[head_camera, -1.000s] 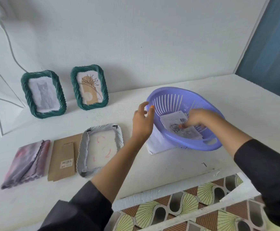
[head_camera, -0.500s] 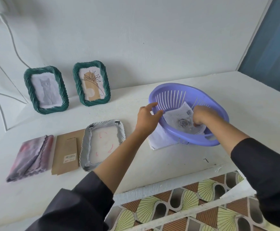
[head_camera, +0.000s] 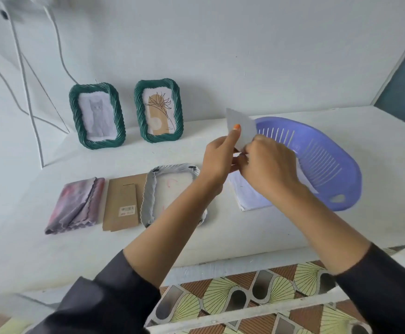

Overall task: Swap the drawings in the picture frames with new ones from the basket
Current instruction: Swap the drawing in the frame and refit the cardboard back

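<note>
A second earlier the right hand (head_camera: 269, 169) was inside the purple basket (head_camera: 341, 179) on a drawing (head_camera: 241, 127), and the left hand (head_camera: 217, 162) waited at the rim. Now the drawing was out and up in the air, between the basket and the grey frame (head_camera: 148, 196) that lay open on the table (head_camera: 220, 232). The left hand pinched it, thumb on its back; the right hand curled on its lower edge. I judged the new picture was chosen, and putting it into the open frame came next. Only the blank back of the drawing showed. The right fingertips were hidden behind the hand. The white sheets (head_camera: 247, 198) under the basket were half covered and could not be read.
</note>
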`<state>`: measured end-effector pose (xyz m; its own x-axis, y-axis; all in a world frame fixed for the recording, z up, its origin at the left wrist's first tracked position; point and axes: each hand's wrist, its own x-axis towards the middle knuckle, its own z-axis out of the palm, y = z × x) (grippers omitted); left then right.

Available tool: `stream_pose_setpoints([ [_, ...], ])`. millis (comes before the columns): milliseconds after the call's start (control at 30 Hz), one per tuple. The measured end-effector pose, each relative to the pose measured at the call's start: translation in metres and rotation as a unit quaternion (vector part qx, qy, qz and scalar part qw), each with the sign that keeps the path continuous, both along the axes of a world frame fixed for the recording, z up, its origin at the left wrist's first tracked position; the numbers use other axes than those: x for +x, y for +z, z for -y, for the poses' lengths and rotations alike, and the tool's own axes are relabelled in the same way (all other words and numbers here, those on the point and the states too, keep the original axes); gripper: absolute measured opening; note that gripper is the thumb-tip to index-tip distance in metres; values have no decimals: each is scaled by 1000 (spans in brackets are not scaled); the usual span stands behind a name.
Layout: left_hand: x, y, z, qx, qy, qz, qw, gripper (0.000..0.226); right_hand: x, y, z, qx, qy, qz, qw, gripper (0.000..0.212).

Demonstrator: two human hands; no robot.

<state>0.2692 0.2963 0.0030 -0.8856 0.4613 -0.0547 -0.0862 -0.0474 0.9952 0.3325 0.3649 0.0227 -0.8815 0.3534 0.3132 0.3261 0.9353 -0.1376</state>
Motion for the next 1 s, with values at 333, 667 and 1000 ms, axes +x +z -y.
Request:
stream_pose_setpoints([
  [333,-46,-53,93,-116,130,56,983,28,-43,-54,17,-498,35,-50,865,57],
  [667,-57,-75,144,-444,99,-179,872,36,-69,-99,53,-444,-14,-4,896,36],
  [1000,-65,-85,147,-482,35,-148,863,52,-66,-106,44,-265,37,47,962,32],
])
